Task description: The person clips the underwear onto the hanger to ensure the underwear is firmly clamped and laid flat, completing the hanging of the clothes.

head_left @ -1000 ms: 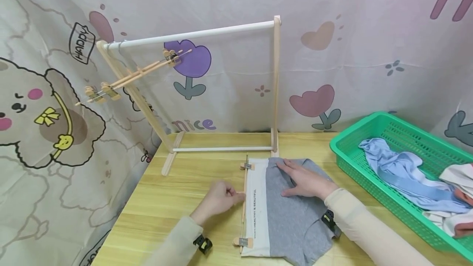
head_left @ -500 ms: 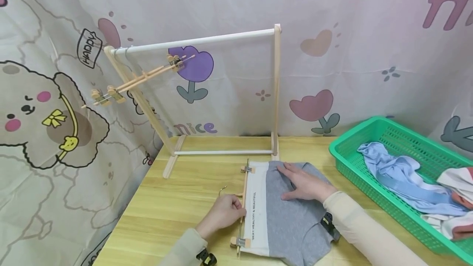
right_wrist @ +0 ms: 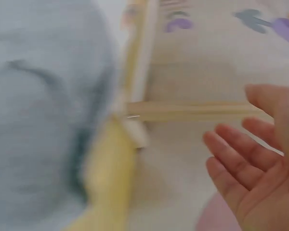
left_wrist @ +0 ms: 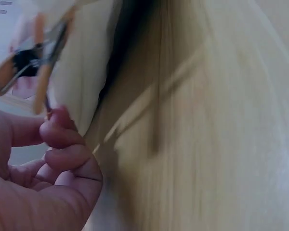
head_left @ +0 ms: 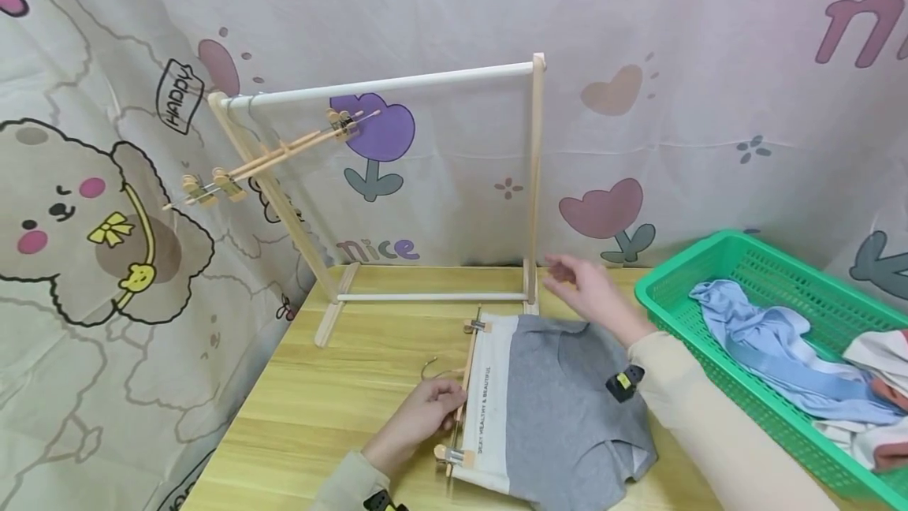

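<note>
Grey shorts with a wide white waistband lie on the table, the band fastened by two clips to a wooden clip hanger. My left hand pinches the hanger's bar between thumb and fingers, near the lower clip. Close up in the left wrist view, those curled fingers sit just beneath a blurred clip. My right hand is raised beyond the shorts, holding nothing, its fingers loosely spread in the right wrist view. The hanger's metal hook points left.
A wooden rack with a white top rail stands at the back; clip hangers without clothes hang at its left end. To the right, a green basket holds blue clothing and white-and-rust clothing.
My right hand has lifted off the shorts and moved up toward the rack's right post. My left hand has slid along the hanger toward the lower clip, and the hanger has tilted slightly.
</note>
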The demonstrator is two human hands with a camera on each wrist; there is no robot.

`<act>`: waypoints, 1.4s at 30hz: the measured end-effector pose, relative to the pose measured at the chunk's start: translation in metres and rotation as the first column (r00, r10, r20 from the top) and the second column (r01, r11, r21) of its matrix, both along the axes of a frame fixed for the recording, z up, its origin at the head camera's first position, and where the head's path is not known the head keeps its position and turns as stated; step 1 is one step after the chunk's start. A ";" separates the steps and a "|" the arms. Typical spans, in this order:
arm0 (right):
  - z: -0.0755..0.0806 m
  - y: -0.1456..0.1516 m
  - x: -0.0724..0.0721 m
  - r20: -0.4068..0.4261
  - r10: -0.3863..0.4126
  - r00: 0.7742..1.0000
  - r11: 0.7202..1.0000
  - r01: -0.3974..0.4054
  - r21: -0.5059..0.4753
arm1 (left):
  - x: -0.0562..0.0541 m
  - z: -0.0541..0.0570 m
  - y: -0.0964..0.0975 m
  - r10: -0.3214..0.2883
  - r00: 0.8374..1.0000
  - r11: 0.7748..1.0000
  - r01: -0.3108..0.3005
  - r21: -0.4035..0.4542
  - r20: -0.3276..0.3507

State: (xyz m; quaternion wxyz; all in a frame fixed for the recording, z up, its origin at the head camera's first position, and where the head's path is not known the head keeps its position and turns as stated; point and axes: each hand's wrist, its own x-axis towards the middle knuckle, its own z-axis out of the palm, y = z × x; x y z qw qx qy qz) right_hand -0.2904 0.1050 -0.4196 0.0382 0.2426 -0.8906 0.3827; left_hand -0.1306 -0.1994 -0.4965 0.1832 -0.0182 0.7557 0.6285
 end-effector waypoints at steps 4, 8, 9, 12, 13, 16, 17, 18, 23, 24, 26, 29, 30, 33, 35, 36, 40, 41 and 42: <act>0.036 -0.012 -0.015 -0.057 -0.044 0.997 0.988 0.035 -0.148 | 0.001 0.005 0.000 0.032 0.999 0.999 -0.032 0.016 0.000; 0.062 -0.025 -0.026 -0.070 -0.083 0.994 0.980 0.068 -0.186 | 0.004 0.012 -0.001 0.056 0.998 0.998 -0.056 -0.020 -0.008; 0.066 -0.028 -0.029 -0.070 -0.093 0.993 0.978 0.078 -0.193 | 0.004 0.015 -0.001 0.061 0.998 0.998 -0.061 -0.031 -0.012; 0.075 -0.034 -0.035 -0.076 -0.117 0.990 0.972 0.099 -0.211 | 0.007 0.021 -0.002 0.069 0.997 0.996 -0.070 -0.060 -0.025; 0.076 -0.036 -0.036 -0.079 -0.124 0.989 0.971 0.105 -0.214 | 0.008 0.023 -0.003 0.069 0.997 0.995 -0.071 -0.071 -0.031; 0.077 -0.038 -0.040 -0.077 -0.131 0.988 0.967 0.110 -0.229 | 0.011 0.029 -0.006 0.058 0.996 0.990 -0.066 -0.128 -0.063; 0.078 -0.038 -0.040 -0.074 -0.131 0.989 0.966 0.111 -0.232 | 0.012 0.032 -0.008 0.051 0.996 0.987 -0.062 -0.149 -0.076; 0.078 -0.038 -0.040 -0.070 -0.129 0.989 0.966 0.109 -0.233 | 0.012 0.035 -0.009 0.044 0.995 0.984 -0.059 -0.169 -0.090; 0.079 -0.034 -0.043 -0.056 -0.106 0.993 0.969 0.090 -0.228 | 0.009 0.051 -0.018 0.042 0.986 0.969 -0.081 -0.235 -0.163; 0.079 -0.033 -0.044 -0.056 -0.101 0.993 0.970 0.086 -0.227 | 0.008 0.055 -0.020 0.048 0.983 0.966 -0.090 -0.242 -0.175; 0.079 -0.033 -0.046 -0.055 -0.094 0.994 0.971 0.079 -0.228 | 0.004 0.063 -0.024 0.060 0.980 0.961 -0.108 -0.256 -0.190; 0.078 -0.032 -0.047 -0.062 -0.091 0.994 0.969 0.074 -0.235 | -0.001 0.077 -0.029 0.063 0.976 0.953 -0.121 -0.278 -0.209; 0.078 -0.032 -0.047 -0.066 -0.091 0.994 0.968 0.073 -0.239 | -0.002 0.082 -0.031 0.065 0.974 0.949 -0.127 -0.288 -0.215; 0.077 -0.032 -0.048 -0.077 -0.093 0.993 0.968 0.072 -0.240 | -0.007 0.099 -0.036 0.058 0.969 0.935 -0.137 -0.327 -0.242; 0.076 -0.032 -0.048 -0.079 -0.092 0.993 0.968 0.071 -0.242 | -0.011 0.110 -0.039 0.047 0.963 0.921 -0.144 -0.362 -0.265; 0.076 -0.032 -0.048 -0.079 -0.091 0.993 0.967 0.070 -0.243 | -0.012 0.116 -0.040 0.041 0.961 0.913 -0.147 -0.381 -0.272; 0.076 -0.032 -0.047 -0.075 -0.086 0.994 0.967 0.065 -0.248 | -0.018 0.139 -0.046 -0.007 0.952 0.886 -0.137 -0.444 -0.307; 0.075 -0.032 -0.047 -0.074 -0.083 0.994 0.967 0.063 -0.248 | -0.019 0.145 -0.047 -0.018 0.950 0.880 -0.134 -0.455 -0.313; 0.075 -0.031 -0.047 -0.072 -0.081 0.994 0.967 0.061 -0.248 | -0.020 0.151 -0.048 -0.028 0.947 0.872 -0.133 -0.472 -0.319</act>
